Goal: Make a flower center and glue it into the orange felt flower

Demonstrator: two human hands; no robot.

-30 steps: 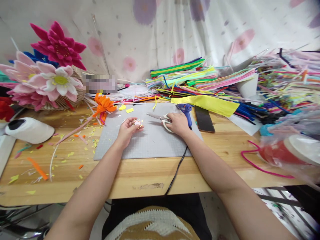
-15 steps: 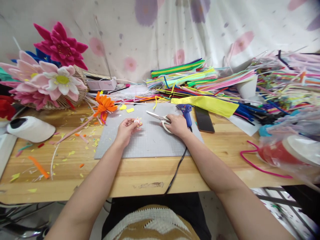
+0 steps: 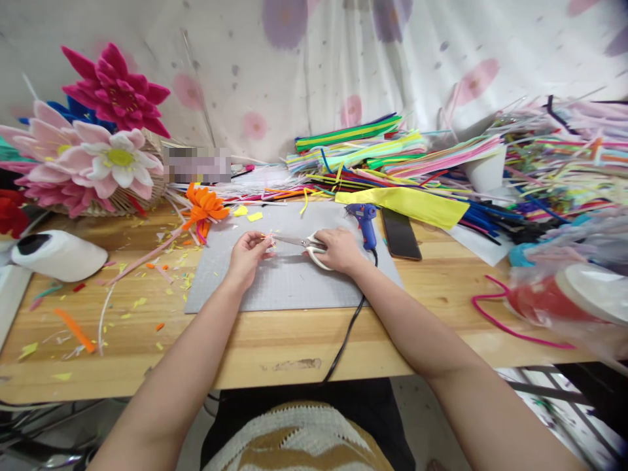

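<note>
Between the fingertips of my left hand (image 3: 246, 257) is a small pink piece (image 3: 270, 241) with thin yellow strands. My right hand (image 3: 336, 248) is closed on the handles of white-handled scissors (image 3: 316, 252). The scissors point left, and their blade tips reach the small piece; whether they touch it is too small to tell. Both hands are above the grey cutting mat (image 3: 289, 291). A blue glue gun (image 3: 364, 224) lies just beyond my right hand, its black cord running toward the table's front edge.
An orange flower (image 3: 204, 208) and yellow scraps lie left and behind. A phone (image 3: 401, 233) and yellow sheet (image 3: 407, 205) are at the right. Pipe cleaners (image 3: 373, 157) pile up behind. A white spool (image 3: 59, 255) lies left; a red container (image 3: 544, 297) is far right.
My right hand has moved left with the scissors, bringing the blades to the small piece. The blades were apart from it before and now look more closed. My left hand has hardly moved.
</note>
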